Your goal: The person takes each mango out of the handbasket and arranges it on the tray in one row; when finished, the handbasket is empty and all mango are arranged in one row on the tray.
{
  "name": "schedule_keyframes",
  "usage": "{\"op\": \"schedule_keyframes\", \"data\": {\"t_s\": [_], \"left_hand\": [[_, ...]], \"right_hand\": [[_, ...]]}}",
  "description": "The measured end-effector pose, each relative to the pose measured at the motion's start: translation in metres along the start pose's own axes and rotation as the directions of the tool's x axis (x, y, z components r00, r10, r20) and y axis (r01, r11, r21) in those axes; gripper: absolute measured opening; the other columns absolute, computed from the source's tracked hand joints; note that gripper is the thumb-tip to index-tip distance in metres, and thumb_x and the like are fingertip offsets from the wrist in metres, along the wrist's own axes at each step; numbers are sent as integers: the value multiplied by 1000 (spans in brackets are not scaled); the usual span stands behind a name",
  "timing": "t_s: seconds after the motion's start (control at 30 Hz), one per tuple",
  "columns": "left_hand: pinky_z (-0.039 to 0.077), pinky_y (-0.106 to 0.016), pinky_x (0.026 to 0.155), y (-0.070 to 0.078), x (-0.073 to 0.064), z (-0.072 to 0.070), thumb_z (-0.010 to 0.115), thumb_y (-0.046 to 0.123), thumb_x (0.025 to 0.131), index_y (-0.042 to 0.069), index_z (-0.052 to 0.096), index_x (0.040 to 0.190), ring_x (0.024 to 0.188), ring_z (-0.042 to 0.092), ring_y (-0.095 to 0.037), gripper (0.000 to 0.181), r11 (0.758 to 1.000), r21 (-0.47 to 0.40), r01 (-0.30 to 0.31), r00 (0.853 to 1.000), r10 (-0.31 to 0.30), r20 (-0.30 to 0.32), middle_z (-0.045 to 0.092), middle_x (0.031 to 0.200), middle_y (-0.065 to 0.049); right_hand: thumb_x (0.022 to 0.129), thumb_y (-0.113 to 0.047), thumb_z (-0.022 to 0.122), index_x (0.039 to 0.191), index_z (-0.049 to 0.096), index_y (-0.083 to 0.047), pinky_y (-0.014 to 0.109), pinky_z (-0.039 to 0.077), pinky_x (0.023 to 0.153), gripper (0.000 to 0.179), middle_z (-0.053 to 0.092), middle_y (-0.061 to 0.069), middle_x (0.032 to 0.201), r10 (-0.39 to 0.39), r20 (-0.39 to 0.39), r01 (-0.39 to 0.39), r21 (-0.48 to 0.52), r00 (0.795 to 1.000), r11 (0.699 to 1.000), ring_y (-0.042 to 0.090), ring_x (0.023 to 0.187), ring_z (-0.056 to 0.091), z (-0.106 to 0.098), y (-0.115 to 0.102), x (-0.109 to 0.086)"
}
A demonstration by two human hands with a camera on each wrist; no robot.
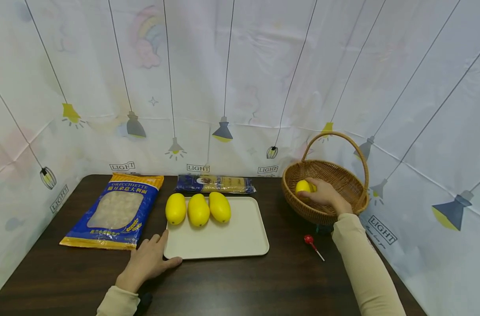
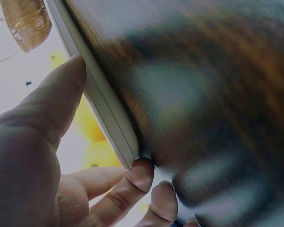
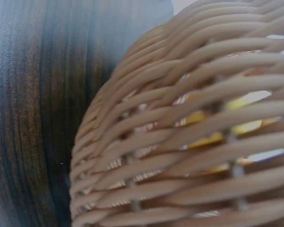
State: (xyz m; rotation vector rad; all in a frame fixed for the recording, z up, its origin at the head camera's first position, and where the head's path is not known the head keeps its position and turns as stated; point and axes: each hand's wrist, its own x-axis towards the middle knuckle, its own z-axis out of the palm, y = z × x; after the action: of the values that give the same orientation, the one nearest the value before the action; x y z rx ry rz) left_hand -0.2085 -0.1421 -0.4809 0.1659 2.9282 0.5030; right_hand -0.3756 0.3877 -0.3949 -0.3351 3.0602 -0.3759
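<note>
On the cream tray [image 1: 240, 235] three yellow mangoes [image 1: 198, 210] lie side by side at the back left. My left hand [image 1: 147, 259] rests at the tray's front left corner. Its thumb touches the front edge and its fingers lie along the left side; the left wrist view shows the tray rim [image 2: 102, 101] against the thumb. Inside the wicker basket [image 1: 309, 213], my right hand [image 1: 323, 193] holds a yellow mango [image 1: 302, 187], partly covered by the fingers. The right wrist view shows only the basket's woven side [image 3: 180, 142], with yellow through the gaps; the hand is hidden there.
A blue and yellow pasta bag [image 1: 113, 210] lies left of the tray. Behind the tray is a long pasta packet [image 1: 215, 184]. A red lollipop [image 1: 309, 239] lies in front of the basket, whose tall handle [image 1: 334, 134] arches up. A printed curtain [image 1: 248, 66] hangs behind the table.
</note>
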Motion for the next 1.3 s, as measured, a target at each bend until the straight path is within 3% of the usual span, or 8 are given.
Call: {"op": "schedule_keyframes", "data": {"t_s": [0.23,0.67,0.9,1.3], "left_hand": [[43,-74,92,0,0,-1,70,68,81,1,35,155,121,55,-46,106,1000,-4,0,1000,0,-2,53,143,-26],[43,-74,92,-1,0,0,70,68,81,1,36,154,121,55,-46,106,1000,-8,-3,1000,3,-10,53,142,-26],[44,-74,91,-1,0,1,71,68,80,0,37,154,119,57,-45,106,1000,-4,-10,1000,10,-21,55,140,-25],[43,-75,92,0,-1,0,71,68,80,1,37,154,120,56,-45,105,1000,-3,-9,1000,9,-19,54,141,-25]], "right_hand": [[97,-53,58,157,32,-3,67,37,109,82,30,34,158,12,-27,-11,27,1000,1000,56,141,34,-18,-16,-5],[96,-53,59,159,29,-11,70,35,111,82,19,29,164,-62,-61,66,67,996,996,55,145,27,-34,-60,-11],[95,-45,65,158,33,-10,59,47,105,78,20,26,165,-138,-84,145,88,987,985,52,141,39,-34,-88,-13],[91,-44,70,156,37,-16,60,40,113,78,21,18,167,-221,-21,222,89,975,971,45,146,36,-13,-131,-6]]}}
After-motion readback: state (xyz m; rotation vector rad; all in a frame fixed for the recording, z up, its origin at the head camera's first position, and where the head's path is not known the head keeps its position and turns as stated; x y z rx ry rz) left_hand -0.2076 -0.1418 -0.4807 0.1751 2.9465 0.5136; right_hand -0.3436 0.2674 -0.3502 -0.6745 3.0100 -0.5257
